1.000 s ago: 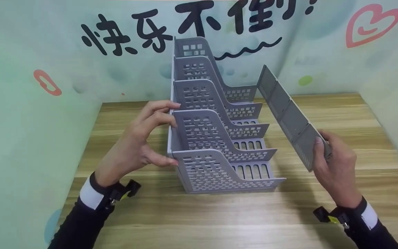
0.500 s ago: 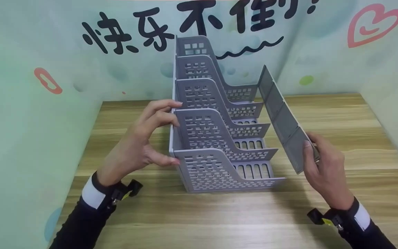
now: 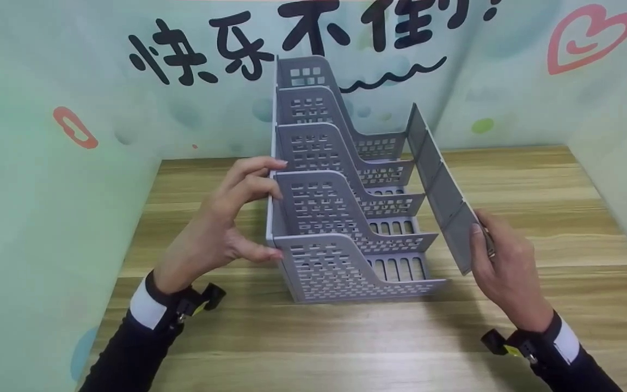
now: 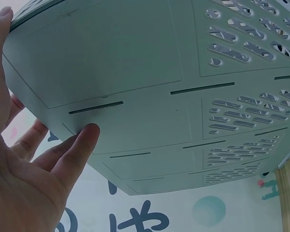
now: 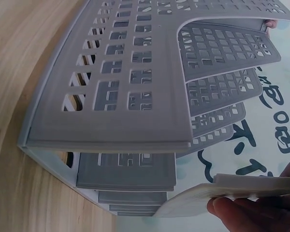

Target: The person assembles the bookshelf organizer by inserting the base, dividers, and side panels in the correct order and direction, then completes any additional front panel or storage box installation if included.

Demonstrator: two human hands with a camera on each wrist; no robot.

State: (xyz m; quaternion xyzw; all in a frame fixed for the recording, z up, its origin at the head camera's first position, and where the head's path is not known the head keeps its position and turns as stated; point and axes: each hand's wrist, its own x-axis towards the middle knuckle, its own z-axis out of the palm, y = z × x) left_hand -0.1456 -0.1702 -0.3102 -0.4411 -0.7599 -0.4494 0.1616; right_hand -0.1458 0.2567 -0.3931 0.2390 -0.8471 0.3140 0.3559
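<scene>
A grey plastic file organizer (image 3: 324, 272) stands on the wooden table, its perforated dividers sloping from a tall back to a low front. My left hand (image 3: 210, 228) grips the top edge of its back panel (image 4: 135, 48), index and middle fingers over the edge and thumb near the close corner. On the right, my right hand (image 3: 509, 267) pinches the near end of a long grey front panel (image 3: 447, 196). That panel slants, its far end right at the rear divider's front edge, its near end apart from the nearer dividers. In the right wrist view the thumb (image 5: 237, 212) lies against it.
The wood-grain table (image 3: 346, 348) extends around the organizer. Behind it rises a pale green backdrop (image 3: 204, 125) with black lettering and a pink heart, and similar pale walls stand at both sides.
My right hand has moved left with the front panel, bringing its near end closer to the dividers' front edges. The left hand keeps its grip on the back panel.
</scene>
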